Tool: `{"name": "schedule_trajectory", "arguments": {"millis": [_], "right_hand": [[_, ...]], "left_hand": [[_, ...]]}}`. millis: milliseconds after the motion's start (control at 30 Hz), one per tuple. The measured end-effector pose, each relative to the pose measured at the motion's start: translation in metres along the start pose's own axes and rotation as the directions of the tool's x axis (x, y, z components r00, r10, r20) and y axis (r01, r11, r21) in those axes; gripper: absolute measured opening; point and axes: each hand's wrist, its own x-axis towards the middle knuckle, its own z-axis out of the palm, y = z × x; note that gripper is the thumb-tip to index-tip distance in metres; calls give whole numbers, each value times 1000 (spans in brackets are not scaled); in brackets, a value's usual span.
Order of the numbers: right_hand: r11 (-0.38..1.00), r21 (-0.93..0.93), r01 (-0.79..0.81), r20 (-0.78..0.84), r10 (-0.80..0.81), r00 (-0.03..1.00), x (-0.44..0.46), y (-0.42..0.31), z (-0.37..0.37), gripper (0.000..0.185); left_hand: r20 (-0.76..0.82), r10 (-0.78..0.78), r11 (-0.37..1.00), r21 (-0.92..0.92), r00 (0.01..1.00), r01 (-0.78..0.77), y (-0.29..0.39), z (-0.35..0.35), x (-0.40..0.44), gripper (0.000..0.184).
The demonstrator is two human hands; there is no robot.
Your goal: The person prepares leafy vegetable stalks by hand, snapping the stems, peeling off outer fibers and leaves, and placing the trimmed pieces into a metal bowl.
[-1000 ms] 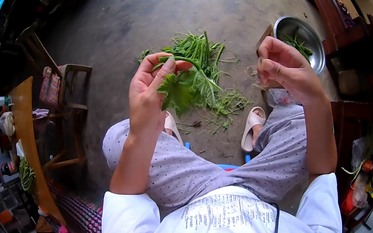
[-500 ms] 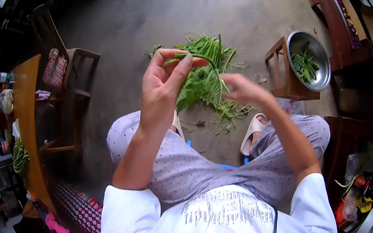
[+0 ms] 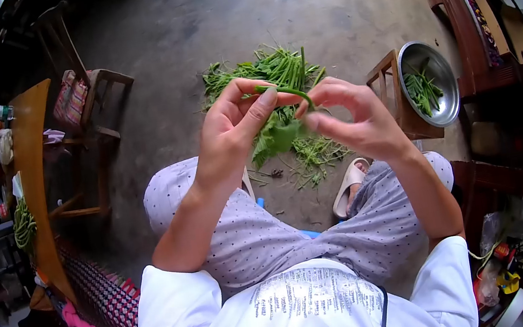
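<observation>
A long green leafy stem (image 3: pixel 293 91) is pinched between the thumb and fingers of my left hand (image 3: pixel 232 117). It bends over toward my right hand (image 3: pixel 355 113), whose thumb and index finger close on its drooping end. A broad green leaf (image 3: pixel 273 139) hangs below the stem, slightly blurred. Behind and under my hands, a heap of cut greens (image 3: pixel 285 70) lies on the floor, partly hidden by them. Thin trimmed scraps (image 3: pixel 318 159) are scattered nearer my feet.
On the right, a metal basin (image 3: pixel 453 106) with some greens in it rests on a wooden stool (image 3: pixel 413 122). A wooden chair (image 3: pixel 107 85) and a table (image 3: pixel 44 187) stand to the left. My slippered foot (image 3: pixel 349 184) is just below the scraps.
My right hand has moved up from beside the hanging leaf to the bent part of the stem, closing its fingers there. My left hand keeps its pinch on the stem.
</observation>
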Motion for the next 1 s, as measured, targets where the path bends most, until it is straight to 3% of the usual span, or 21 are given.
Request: {"name": "schedule_trajectory", "arguments": {"millis": [67, 133, 200, 267, 333, 467, 533, 667, 867, 1000], "right_hand": [[901, 394, -181, 58, 172, 983, -6, 15, -2, 20], [837, 471, -279, 127, 249, 960, -9, 16, -13, 22], [740, 566, -363, 186, 315, 931, -14, 24, -17, 23], [751, 560, -350, 184, 299, 936, -16, 30, -15, 26], [717, 608, -342, 235, 250, 939, -17, 35, -16, 29], [704, 592, -394, 257, 298, 919, -24, 45, -22, 32], [537, 712, -453, 265, 391, 881, -26, 42, -21, 35], [591, 713, -377, 251, 286, 925, -32, 47, -16, 28], [596, 673, -437, 400, 203, 894, -41, 59, -17, 18], [561, 710, -425, 386, 194, 902, -45, 64, -19, 21]], "left_hand": [[31, -45, 999, -20, 999, 45, -4, -3, 2, 19], [64, -83, 996, -38, 994, 86, -7, -7, 5, 21], [220, -269, 890, -316, 938, 329, -10, -13, 6, 24], [194, -317, 881, -301, 928, 364, -10, -9, 9, 26], [32, -393, 902, -178, 919, 392, -12, -5, 12, 28], [63, -377, 904, -193, 924, 382, -24, -4, 20, 27], [95, -380, 899, -198, 920, 391, -28, -1, 25, 26], [152, -348, 896, -235, 925, 376, -32, 6, 31, 24], [185, -312, 903, -248, 932, 351, -25, 21, 38, 22], [114, -340, 905, -231, 934, 357, -26, 25, 43, 23]]}}
